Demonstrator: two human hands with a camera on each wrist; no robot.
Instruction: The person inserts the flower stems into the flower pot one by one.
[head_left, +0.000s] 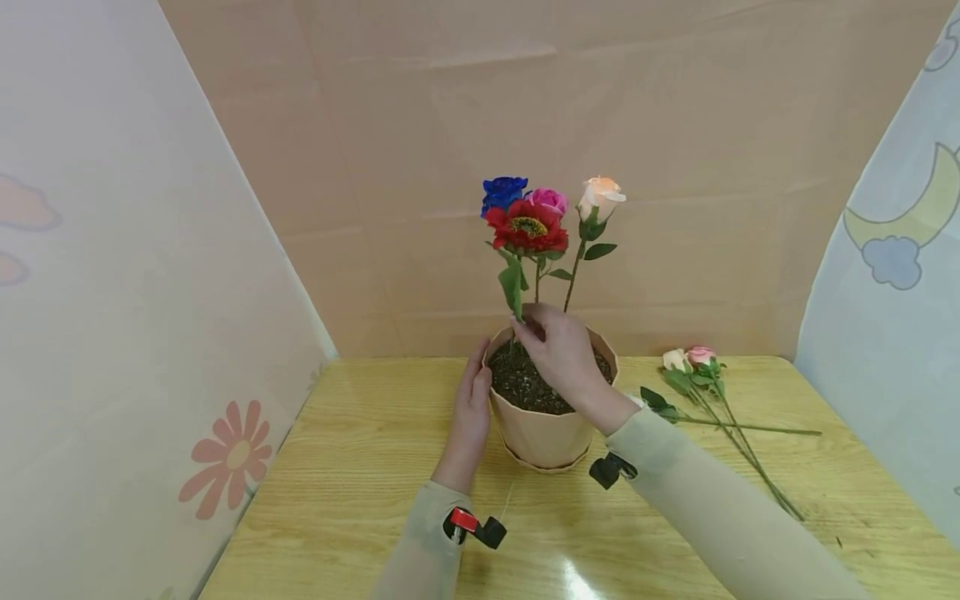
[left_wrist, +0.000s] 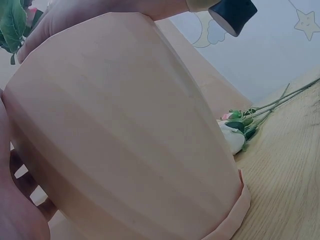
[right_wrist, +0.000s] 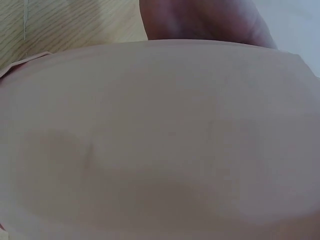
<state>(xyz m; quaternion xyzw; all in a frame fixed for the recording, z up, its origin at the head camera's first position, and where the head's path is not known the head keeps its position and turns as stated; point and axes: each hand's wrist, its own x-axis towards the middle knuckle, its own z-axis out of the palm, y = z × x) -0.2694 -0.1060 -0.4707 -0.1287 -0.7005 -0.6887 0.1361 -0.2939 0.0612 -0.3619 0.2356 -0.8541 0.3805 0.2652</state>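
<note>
A peach-coloured flowerpot [head_left: 543, 429] filled with dark soil [head_left: 513, 379] stands on a saucer. My left hand [head_left: 471, 408] rests along its left side, fingers extended against the wall. Over the soil, my right hand [head_left: 566, 354] pinches the stem of a red flower [head_left: 531, 233] with a yellow centre, just below a big green leaf [head_left: 512, 285]. Behind that bloom are a blue rose [head_left: 501, 192] and a pink rose [head_left: 553, 200]. A pale peach rose [head_left: 600, 200] rises at the right. The pot wall [right_wrist: 165, 130] fills most of the right wrist view, hiding the right fingers.
Several cut roses lie on the wooden table [head_left: 360, 467] right of the pot, including a cream one [head_left: 676, 360] and a pink one [head_left: 702, 355], their long stems crossing. A tan backdrop [head_left: 420, 167] stands behind, with printed white sheets [head_left: 112, 292] at both sides.
</note>
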